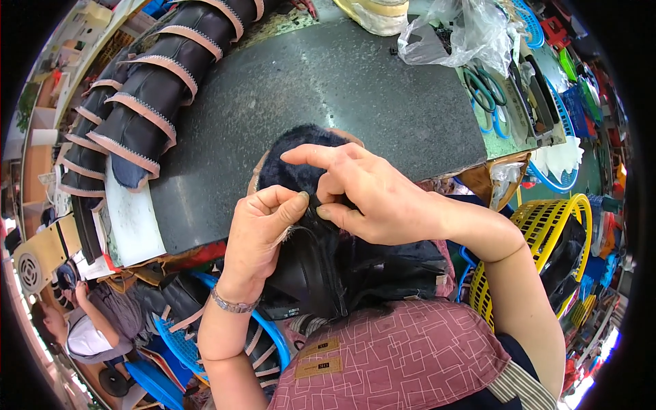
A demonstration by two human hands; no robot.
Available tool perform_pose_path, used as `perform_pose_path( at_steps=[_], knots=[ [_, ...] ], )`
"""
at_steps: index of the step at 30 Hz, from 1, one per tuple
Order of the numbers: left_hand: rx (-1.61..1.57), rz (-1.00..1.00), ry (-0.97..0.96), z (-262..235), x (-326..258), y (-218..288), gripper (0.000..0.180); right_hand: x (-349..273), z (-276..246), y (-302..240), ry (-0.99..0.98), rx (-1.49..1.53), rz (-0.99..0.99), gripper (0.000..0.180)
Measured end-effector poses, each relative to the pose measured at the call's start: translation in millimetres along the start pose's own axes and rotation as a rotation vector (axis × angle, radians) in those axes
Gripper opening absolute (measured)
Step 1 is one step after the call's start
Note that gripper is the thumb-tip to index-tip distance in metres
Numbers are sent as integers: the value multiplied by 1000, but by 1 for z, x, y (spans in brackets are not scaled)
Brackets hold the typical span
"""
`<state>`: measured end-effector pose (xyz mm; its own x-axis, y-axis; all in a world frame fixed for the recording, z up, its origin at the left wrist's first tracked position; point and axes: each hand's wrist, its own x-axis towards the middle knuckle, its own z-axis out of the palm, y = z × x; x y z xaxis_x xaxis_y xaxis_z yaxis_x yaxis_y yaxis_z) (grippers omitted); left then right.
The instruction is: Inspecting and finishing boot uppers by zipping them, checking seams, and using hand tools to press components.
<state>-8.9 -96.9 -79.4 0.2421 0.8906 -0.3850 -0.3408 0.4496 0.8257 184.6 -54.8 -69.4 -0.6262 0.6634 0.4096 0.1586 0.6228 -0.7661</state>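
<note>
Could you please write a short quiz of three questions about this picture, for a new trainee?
1. True or false: both hands pinch the dark fur-lined boot upper.
2. On which wrist is the metal bracelet? A left, B right.
3. What colour is the basket beside the right arm?

Key
1. True: left hand and right hand meet on its fur edge.
2. A.
3. Yellow.

Dark speckled worktable point(355, 89) bears a row of black fur-trimmed boot uppers point(147, 96)
</note>
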Motion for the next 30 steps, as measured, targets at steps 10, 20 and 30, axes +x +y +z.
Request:
perform_pose_path(
  at_steps=[10, 20, 30],
  knots=[
    [-26, -17, -33, 4, -4, -5, 9, -13, 1, 9, -84, -330, -393, 27],
    [21, 75, 74, 5, -5, -16, 10, -29, 24, 12, 124, -409, -649, 27],
    [334, -74, -25, 0, -8, -11, 14, -28, 25, 4, 64, -564, -621, 24]
  ],
)
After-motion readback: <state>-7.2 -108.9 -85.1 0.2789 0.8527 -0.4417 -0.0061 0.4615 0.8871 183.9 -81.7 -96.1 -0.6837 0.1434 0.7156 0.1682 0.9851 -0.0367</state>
